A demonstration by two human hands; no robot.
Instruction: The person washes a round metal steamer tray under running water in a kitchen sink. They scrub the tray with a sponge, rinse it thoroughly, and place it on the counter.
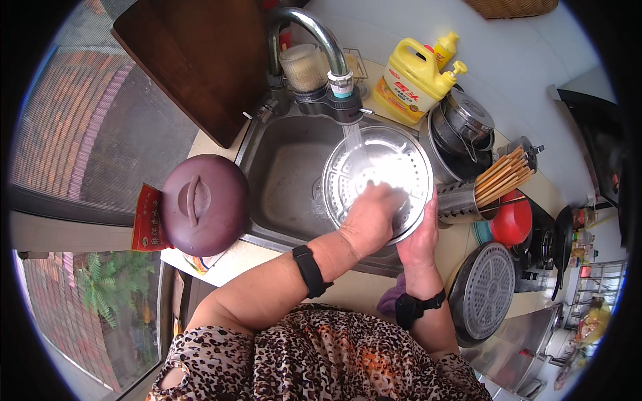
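Over the sink a round perforated stainless-steel steamer plate (346,185) is tilted under the running tap, bright with glare. My right hand (421,238) grips its rim from the right, the thumb along the edge and the other fingers hidden behind it. Palm down, my left hand (373,213) rests on the plate's face with blurred, spread fingers; no cloth or sponge shows under it. Water from the chrome faucet (321,30), through a dark filter head (333,105), strikes the upper part of the plate.
A purple lid (205,205) lies left of the steel sink (281,165), by a dark wooden board (195,55). At right stand a yellow detergent jug (411,80), stacked pots (461,120), a chopstick holder (456,200), a red bowl (511,220) and a pan with a steamer rack (486,290).
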